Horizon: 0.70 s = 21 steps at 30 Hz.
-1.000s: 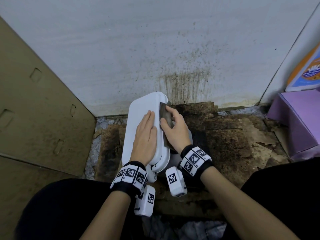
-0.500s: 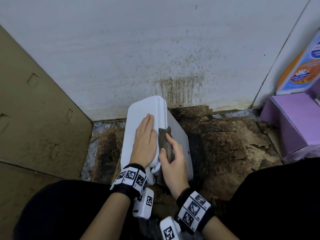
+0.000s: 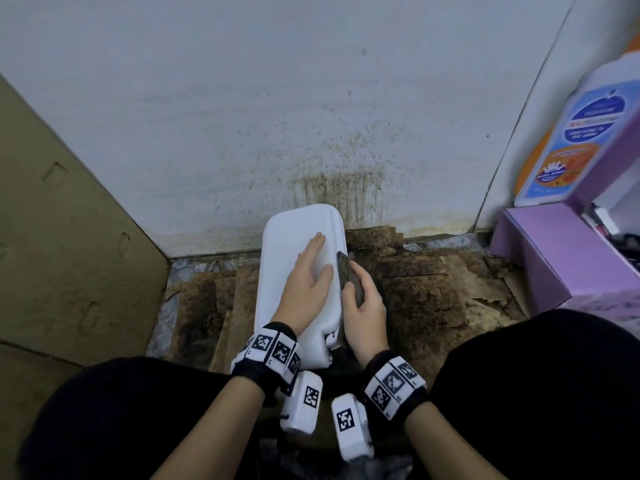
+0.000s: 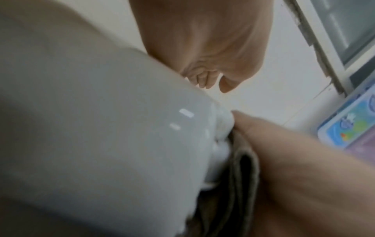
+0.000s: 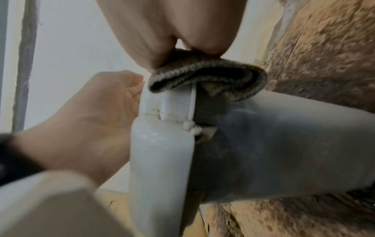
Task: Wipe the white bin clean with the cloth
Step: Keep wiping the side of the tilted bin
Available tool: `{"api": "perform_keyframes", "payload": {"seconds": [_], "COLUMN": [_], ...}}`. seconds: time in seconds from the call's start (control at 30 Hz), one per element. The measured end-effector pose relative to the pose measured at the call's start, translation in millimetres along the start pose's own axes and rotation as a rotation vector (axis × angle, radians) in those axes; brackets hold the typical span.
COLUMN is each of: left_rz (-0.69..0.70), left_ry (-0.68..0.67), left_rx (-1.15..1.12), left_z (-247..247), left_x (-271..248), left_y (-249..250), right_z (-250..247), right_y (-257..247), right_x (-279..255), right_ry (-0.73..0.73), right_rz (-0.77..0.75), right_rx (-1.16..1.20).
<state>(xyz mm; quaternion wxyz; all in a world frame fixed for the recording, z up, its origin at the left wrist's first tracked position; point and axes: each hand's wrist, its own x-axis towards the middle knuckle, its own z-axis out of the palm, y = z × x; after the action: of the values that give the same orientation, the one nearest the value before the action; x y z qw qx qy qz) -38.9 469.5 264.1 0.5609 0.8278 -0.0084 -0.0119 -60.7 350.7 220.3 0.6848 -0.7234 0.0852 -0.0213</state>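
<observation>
The white bin stands on stained, torn cardboard at the foot of the spattered wall, and I take everything else from it. My left hand lies flat on the bin's closed lid, fingers straight and together, palm pressing down near the edge closest to me, thumb reaching toward the lid's right rim. My right hand is at the bin's right side, fingers and thumb curled round a folded brownish-grey cloth, which I hold against the lid's right edge. From the right wrist the cloth shows as a thick fold draped over the thin rim where the lid meets the bin's body, touching it, with my fingers pressing on top of the fold. From the left wrist the cloth sits tucked between the bin's side and my right hand, though that view is blurred. Small whitish lumps cling near the lid's hinge on the side nearest me. To the left of the bin leans a brown cardboard sheet; well to the right of it stands a purple box with a labelled bottle behind it. My dark-clad knees flank the bin.
</observation>
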Motion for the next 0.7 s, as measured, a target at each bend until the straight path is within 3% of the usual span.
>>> {"api": "perform_keyframes", "payload": {"seconds": [0.13,0.23,0.33,0.43,0.5,0.57,0.7], "left_rz": [-0.028,-0.024,-0.064,-0.132,-0.251,-0.389,-0.494], "left_ry": [0.106,0.209,0.309,0.389,0.370,0.296,0.207], "left_rx": [-0.197,-0.222,-0.121,0.152,0.281,0.262,0.242], "left_z": [-3.8,-6.8,-16.9,-26.6,-27.4,-23.5,-9.4], "left_x": [2.0,-4.0,-11.1,-16.2,-19.9,-23.3,-25.7], "left_y": [-3.9,-4.2,-8.6,-14.2,-15.4,-18.9,-26.7], "right_z": [-12.7,-22.4,-29.8,-37.2,-41.2,-42.5,-42.4], "right_y": [-6.4,-14.8,-18.6,-21.0,-21.6,-20.5,-5.3], "right_x": [19.3,31.7,34.4,31.5,31.6,32.4,35.6], "right_ry": [-0.030,-0.084,-0.106,-0.148,-0.187,-0.204,-0.164], "right_rz": [0.028,0.025,0.045,0.089,0.085,0.078,0.115], "right_rx": [-0.048,-0.095,-0.112,-0.094,-0.114,-0.164,-0.273]}}
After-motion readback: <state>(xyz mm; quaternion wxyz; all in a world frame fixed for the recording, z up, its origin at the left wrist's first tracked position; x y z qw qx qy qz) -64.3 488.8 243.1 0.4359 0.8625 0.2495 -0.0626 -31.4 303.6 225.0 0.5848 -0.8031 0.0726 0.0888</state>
